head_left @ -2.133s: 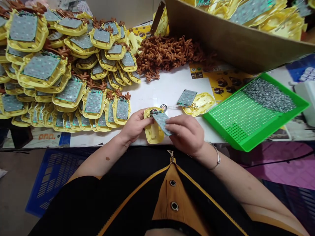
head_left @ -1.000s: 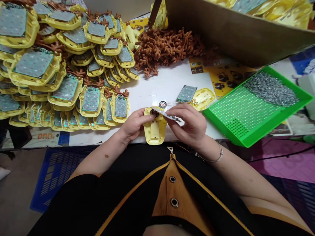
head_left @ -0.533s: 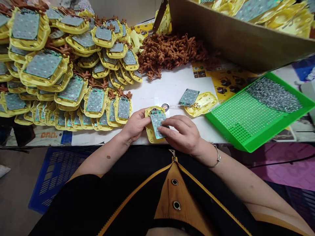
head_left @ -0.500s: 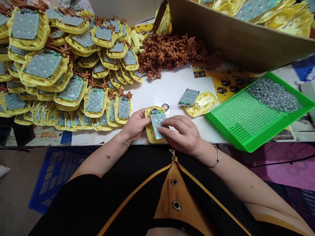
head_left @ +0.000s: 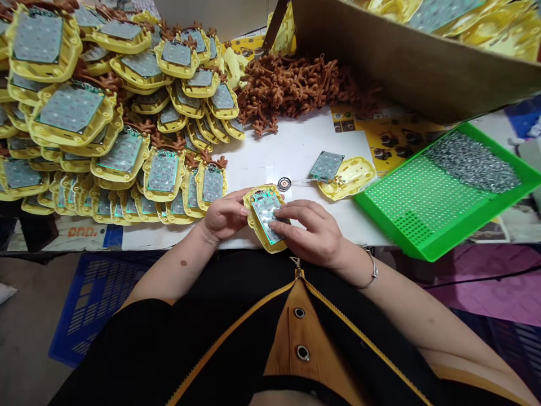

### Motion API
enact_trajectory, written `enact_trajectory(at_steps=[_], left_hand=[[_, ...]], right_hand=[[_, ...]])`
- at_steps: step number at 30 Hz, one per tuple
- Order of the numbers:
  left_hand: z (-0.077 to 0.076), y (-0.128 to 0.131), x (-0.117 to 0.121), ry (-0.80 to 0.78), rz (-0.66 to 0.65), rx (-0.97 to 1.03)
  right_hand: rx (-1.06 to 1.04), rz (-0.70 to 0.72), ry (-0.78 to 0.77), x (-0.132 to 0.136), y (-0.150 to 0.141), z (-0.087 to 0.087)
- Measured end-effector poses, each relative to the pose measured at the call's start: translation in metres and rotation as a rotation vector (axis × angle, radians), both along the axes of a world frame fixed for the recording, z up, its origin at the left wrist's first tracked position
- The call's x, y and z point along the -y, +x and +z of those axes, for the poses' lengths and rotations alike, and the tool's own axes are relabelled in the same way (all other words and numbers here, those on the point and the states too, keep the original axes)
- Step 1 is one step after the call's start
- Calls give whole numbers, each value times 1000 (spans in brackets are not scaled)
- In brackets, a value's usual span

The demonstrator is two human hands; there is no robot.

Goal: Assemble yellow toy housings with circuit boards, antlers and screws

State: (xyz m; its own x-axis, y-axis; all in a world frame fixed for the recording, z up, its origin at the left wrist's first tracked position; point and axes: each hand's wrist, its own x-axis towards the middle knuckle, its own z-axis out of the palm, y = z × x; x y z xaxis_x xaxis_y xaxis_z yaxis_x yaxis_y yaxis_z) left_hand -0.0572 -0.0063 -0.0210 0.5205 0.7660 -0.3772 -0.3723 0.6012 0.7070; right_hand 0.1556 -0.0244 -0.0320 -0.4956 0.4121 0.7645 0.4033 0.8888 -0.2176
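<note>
Circuit board's (head_left: 267, 215) dropped down since half a second ago: back then it sat skewed over the yellow shell (head_left: 252, 222), now it lies inside the rim, and you've got the shell turned a bit too. Your left hand (head_left: 226, 218) has the shell's left edge pinched, thumb up on the rim. Your right hand (head_left: 316, 232) has its fingertips on the board's right side, but I can't tell if it's actually gripping or just pressing, since the thumb is hidden. Just past the shell there's a round dark disc (head_left: 284, 184) on the white surface, with thin wires running right to a second board (head_left: 327, 166) that's leaning over another shell (head_left: 349, 177). Right of that is your green tray (head_left: 391, 217) with a heap of silver bits (head_left: 473, 162). Farther back, brown pieces (head_left: 296, 87) are piled up against a cardboard box (head_left: 393, 65).
</note>
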Motion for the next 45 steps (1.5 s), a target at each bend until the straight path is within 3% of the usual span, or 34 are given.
enact_trajectory(at_steps=[16,27,31,37,41,45], left_hand=[[2,9,-1,39,25,-55],[-1,9,-3,-2,63,-105],[-1,8,-1,9,55,-120],[-2,14,1,77,117,-217],[-2,20,2,92,191,-267],[-4,26,6,36,235,-167]], right_hand=[[142,84,35,1,3,-7],[264,152,-111,-2,4,6],[200,93,-224,-4,5,2],[317,21,-397,-7,-1,-4],[285,-4,-403,-9,-3,-5],[251,-18,-377,-10,-2,-7]])
